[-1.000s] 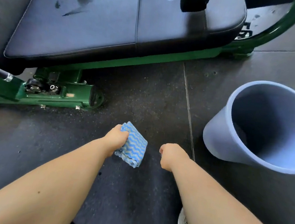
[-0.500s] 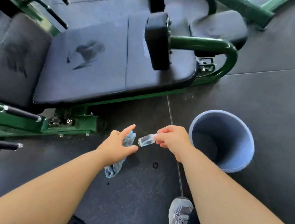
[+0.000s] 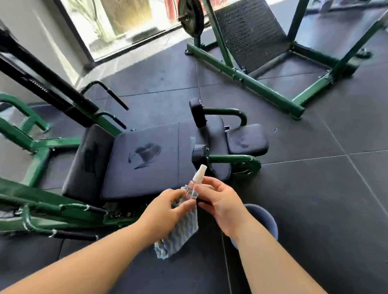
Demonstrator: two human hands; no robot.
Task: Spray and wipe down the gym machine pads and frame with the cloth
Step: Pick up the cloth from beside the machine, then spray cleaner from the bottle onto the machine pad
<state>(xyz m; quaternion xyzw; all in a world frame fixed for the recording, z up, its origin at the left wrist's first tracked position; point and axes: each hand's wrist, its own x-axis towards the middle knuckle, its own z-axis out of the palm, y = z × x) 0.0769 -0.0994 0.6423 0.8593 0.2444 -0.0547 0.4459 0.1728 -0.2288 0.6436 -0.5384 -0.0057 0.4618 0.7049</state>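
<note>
My right hand (image 3: 222, 204) pinches a small clear spray bottle (image 3: 192, 189) with a white nozzle, held upright in front of the machine. My left hand (image 3: 163, 213) grips a blue-and-white wavy cloth (image 3: 180, 235), which hangs below it, and its fingertips touch the bottle's lower part. Beyond the hands lies the machine's black seat pad (image 3: 144, 170), with dark wet marks on it. A black back pad (image 3: 90, 159) sits to its left and a small black pad (image 3: 247, 140) to its right. The green frame (image 3: 30, 203) runs along the left.
A blue bucket (image 3: 265, 218) stands on the dark rubber floor, partly hidden behind my right forearm. Two black roller pads (image 3: 199, 153) on green arms stick up from the seat. Another green machine (image 3: 247, 79) with a weight plate (image 3: 191, 12) stands at the back right.
My view has risen and pulled back from the machine. Both hands have lifted; the bottle now stands upright between them, and my left hand has closed on the hanging cloth.
</note>
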